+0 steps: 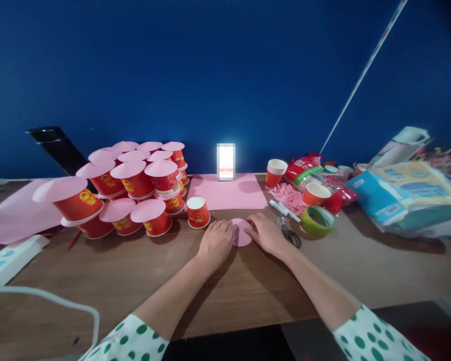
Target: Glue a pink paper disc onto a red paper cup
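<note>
A flat pink paper circle [242, 234] lies on the table between my two hands. My left hand [218, 240] grips its left edge, fingers close together and the thumb mostly hidden. At the right edge, my right hand [266, 233] holds the circle with curved fingers, the thumb touching the paper. Just beyond my left hand stands an upright red paper cup [198, 212] with a white top. Scissors [290, 233] with dark handles lie close by my right hand, beside a roll of yellow-green tape [317, 221].
Stacked red cups topped with pink discs [131, 173] fill the left. Pink paper sheets [225, 193] lie at the back under a glowing phone [226, 161]. Markers [285, 209], pink scraps [289, 198] and plastic packs [409, 193] crowd the right; a power strip [11, 263] lies left.
</note>
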A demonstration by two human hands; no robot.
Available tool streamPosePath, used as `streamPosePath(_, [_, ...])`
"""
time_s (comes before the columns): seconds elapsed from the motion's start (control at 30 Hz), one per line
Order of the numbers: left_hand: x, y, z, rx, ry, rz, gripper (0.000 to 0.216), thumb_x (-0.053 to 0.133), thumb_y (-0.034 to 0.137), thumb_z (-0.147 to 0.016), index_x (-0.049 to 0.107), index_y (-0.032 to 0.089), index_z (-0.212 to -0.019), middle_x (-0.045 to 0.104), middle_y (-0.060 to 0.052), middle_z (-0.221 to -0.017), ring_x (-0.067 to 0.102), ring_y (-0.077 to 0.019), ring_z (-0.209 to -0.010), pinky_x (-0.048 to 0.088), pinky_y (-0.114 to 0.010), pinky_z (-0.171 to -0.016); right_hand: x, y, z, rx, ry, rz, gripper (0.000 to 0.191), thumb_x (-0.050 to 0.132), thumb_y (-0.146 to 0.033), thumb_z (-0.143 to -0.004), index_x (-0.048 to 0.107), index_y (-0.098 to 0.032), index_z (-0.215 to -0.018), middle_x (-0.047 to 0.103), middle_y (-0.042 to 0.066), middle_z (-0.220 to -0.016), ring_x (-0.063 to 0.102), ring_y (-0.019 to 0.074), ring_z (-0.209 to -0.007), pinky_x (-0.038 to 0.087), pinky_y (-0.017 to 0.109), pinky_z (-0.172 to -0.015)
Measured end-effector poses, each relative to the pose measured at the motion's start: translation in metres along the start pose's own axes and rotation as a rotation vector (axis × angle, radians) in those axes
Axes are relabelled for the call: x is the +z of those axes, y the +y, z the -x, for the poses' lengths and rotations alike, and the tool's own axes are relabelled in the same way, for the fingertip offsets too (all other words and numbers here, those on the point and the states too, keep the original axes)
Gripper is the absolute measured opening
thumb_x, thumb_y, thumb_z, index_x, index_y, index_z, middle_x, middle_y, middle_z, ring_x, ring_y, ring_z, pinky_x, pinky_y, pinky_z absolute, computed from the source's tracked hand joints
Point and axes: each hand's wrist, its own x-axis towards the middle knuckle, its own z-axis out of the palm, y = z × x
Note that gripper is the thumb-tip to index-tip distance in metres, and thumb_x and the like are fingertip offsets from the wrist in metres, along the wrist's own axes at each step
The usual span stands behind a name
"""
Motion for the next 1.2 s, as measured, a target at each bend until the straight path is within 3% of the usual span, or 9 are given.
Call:
streamPosePath(0.17, [-0.006,0.005,0.003,0.043,0.115,-0.093,0.038,0.042,0.011,-0.088,0.057,0.019,-0.122,0.059,-0.012,-0.130,0.043,-0.0310,-0.130,0.020,-0.063,-0.110,-0.003,0.003,-0.001,-0.002,-0.032,-0.057,0.016,0.060,-0.028,-0.084,0.060,-0.018,-0.096,0.063,0.007,-0.100,0.061,0.0190,-0.087,0.041,0.027,-0.073])
streamPosePath(0.3, [-0.006,0.004,0.003,0.055,0.160,-0.075,0.038,0.045,0.012,-0.087,0.058,0.019,-0.122,0.057,-0.013,-0.132,0.043,-0.0322,-0.129,0.026,-0.060,-0.109,-0.003,0.008,-0.001,0.033,0.005,-0.209,0.016,0.062,-0.024,-0.079,0.057,-0.019,-0.093,0.065,0.004,-0.089,0.060,0.0191,-0.081,0.042,0.029,-0.071])
streamPosePath(0.5, [-0.015,0.006,0.002,0.119,0.227,-0.069,0.033,0.044,0.011,-0.088,0.062,0.020,-0.114,0.060,-0.013,-0.126,0.046,-0.0311,-0.126,0.028,-0.056,-0.109,0.001,0.008,-0.006,0.121,0.116,-0.877,0.037,0.072,-0.032,-0.069,0.054,-0.019,-0.099,0.062,-0.002,-0.072,0.056,0.0156,-0.063,0.043,0.028,-0.062])
streamPosePath(0.67, [-0.021,0.012,0.004,0.222,0.099,-0.047,0.024,0.040,0.019,-0.092,0.063,0.019,-0.096,0.066,-0.009,-0.097,0.060,-0.0211,-0.085,0.050,-0.036,-0.073,0.006,0.004,-0.009,0.197,0.216,-1.142,0.029,0.074,-0.040,-0.066,0.059,-0.019,-0.081,0.055,-0.004,-0.062,0.046,0.0111,-0.052,0.035,0.023,-0.049])
streamPosePath(0.8, [-0.018,0.012,-0.001,0.104,0.103,0.130,0.022,0.042,0.022,-0.091,0.064,0.019,-0.088,0.066,-0.008,-0.094,0.059,-0.0208,-0.087,0.050,-0.035,-0.076,0.008,0.005,-0.011,0.247,0.280,-1.264,0.033,0.071,-0.045,-0.068,0.057,-0.020,-0.082,0.054,-0.005,-0.063,0.041,0.0083,-0.047,0.031,0.021,-0.044])
streamPosePath(0.87, [-0.017,0.010,-0.008,-0.033,0.124,0.344,0.018,0.049,0.023,-0.088,0.063,0.019,-0.099,0.066,-0.009,-0.101,0.060,-0.0212,-0.092,0.050,-0.037,-0.082,0.008,0.006,-0.013,0.263,0.293,-1.326,0.035,0.070,-0.048,-0.068,0.056,-0.020,-0.084,0.058,-0.003,-0.069,0.045,0.0090,-0.051,0.034,0.020,-0.046])
streamPosePath(0.97, [-0.017,0.010,-0.020,-0.305,0.123,0.757,0.040,0.062,0.029,-0.080,0.054,0.015,-0.117,0.066,-0.012,-0.106,0.063,-0.0216,-0.094,0.051,-0.037,-0.084,0.009,0.005,-0.015,0.285,0.296,-1.389,0.036,0.070,-0.048,-0.068,0.057,-0.021,-0.088,0.061,-0.002,-0.074,0.050,0.0096,-0.056,0.037,0.020,-0.047])
streamPosePath(1.1, [-0.014,0.013,-0.036,-0.496,0.141,1.207,0.045,0.064,0.041,-0.078,0.055,0.013,-0.113,0.067,-0.012,-0.108,0.064,-0.0211,-0.097,0.051,-0.035,-0.087,0.011,0.004,-0.016,0.301,0.295,-1.418,0.037,0.073,-0.046,-0.066,0.057,-0.020,-0.087,0.060,-0.004,-0.070,0.049,0.0083,-0.053,0.036,0.019,-0.046])
streamPosePath(1.2, [-0.007,0.014,-0.041,-0.597,0.220,1.451,0.043,0.064,0.046,-0.077,0.059,0.016,-0.108,0.068,-0.009,-0.104,0.066,-0.0177,-0.086,0.053,-0.031,-0.077,0.013,0.006,-0.017,0.301,0.282,-1.405,0.036,0.075,-0.045,-0.064,0.056,-0.020,-0.082,0.055,-0.006,-0.062,0.045,0.0074,-0.048,0.035,0.019,-0.044])
